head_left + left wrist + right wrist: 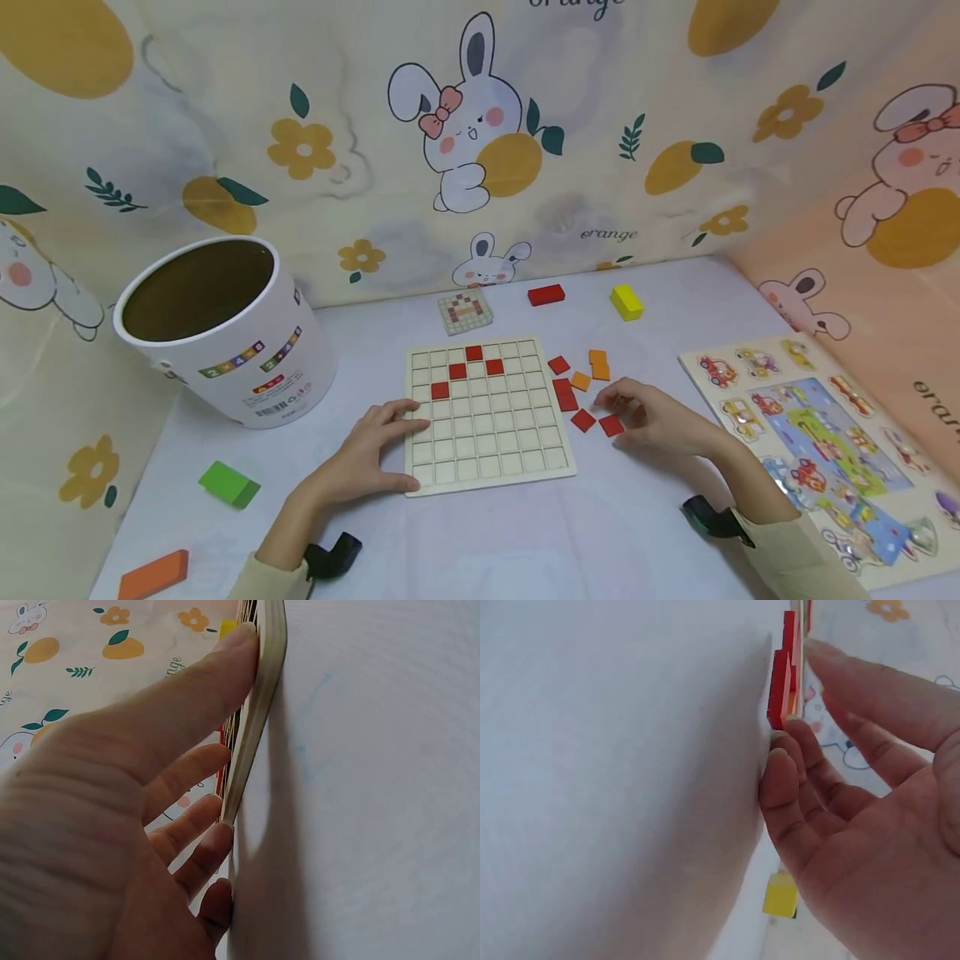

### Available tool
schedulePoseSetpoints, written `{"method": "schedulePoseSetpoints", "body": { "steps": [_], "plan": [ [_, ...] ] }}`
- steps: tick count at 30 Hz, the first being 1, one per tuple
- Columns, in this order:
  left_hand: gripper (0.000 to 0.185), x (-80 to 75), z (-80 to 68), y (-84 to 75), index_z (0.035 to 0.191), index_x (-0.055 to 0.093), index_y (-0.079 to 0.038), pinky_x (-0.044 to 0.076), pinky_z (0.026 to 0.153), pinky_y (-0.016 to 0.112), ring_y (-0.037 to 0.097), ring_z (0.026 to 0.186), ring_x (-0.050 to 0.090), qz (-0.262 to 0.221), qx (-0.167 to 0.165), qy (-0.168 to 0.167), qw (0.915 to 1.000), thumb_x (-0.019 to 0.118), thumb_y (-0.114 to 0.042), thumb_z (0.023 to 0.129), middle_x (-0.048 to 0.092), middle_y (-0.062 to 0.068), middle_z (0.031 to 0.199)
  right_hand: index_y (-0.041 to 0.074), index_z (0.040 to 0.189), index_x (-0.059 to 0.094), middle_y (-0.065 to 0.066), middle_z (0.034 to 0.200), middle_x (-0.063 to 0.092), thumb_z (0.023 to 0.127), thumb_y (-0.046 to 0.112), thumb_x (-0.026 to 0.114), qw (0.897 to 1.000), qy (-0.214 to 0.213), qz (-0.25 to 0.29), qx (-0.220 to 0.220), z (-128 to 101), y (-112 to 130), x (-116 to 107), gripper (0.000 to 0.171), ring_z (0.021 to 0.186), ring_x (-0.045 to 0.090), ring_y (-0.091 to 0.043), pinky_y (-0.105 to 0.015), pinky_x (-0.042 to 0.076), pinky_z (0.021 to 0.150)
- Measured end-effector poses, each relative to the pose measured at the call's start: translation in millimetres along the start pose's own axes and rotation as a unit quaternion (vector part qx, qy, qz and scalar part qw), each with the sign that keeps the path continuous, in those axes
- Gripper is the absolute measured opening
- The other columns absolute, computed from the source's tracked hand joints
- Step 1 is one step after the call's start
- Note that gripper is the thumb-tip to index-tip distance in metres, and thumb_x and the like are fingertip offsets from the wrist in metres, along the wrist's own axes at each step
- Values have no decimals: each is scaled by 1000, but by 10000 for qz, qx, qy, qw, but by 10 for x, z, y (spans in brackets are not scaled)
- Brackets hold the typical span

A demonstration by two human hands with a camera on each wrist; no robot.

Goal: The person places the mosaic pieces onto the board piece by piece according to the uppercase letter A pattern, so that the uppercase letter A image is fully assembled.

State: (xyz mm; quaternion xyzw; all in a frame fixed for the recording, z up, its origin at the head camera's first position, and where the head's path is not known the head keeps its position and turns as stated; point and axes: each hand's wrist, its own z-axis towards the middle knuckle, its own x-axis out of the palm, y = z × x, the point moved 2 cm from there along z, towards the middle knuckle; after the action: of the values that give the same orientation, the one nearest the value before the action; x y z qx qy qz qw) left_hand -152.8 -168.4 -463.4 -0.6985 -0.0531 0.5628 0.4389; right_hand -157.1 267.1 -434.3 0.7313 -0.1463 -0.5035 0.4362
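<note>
On the white table (495, 542), centre, the wooden grid board (487, 412) lies flat with five red tiles (467, 368) set in its upper rows; its left edge is touched by the left hand (371, 454), fingers straight and spread, nothing gripped. Just right of the board, loose red tiles (588, 417) are touched by the right hand (656, 417), fingers loosely bent; whether one is pinched cannot be told. Orange tiles (592, 367) sit beside them, a white tub (232, 333) is seen far left, and a vehicle puzzle (817, 442) far right.
</note>
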Motion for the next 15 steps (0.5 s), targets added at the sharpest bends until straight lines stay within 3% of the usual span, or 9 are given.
{"method": "schedulePoseSetpoints", "body": {
  "steps": [9, 15],
  "plan": [
    [79, -5, -3, -4, 136, 62, -19, 31, 107, 61, 29, 135, 37, 8, 63, -44, 10000, 89, -47, 67, 39, 2, 154, 6, 117, 62, -6, 106, 59, 83, 2, 77, 9997, -106, 206, 109, 18, -63, 76, 38, 99, 50, -27, -24, 47, 81],
    [79, 2, 6, 1, 136, 62, -20, 30, 108, 61, 30, 137, 35, -13, 48, -24, 10000, 89, -47, 67, 38, 2, 154, 7, 114, 65, -4, 98, 59, 84, 0, 76, 9998, -88, 9, 153, 25, -36, 75, 33, 94, 51, -25, -24, 49, 76]
  ]
}}
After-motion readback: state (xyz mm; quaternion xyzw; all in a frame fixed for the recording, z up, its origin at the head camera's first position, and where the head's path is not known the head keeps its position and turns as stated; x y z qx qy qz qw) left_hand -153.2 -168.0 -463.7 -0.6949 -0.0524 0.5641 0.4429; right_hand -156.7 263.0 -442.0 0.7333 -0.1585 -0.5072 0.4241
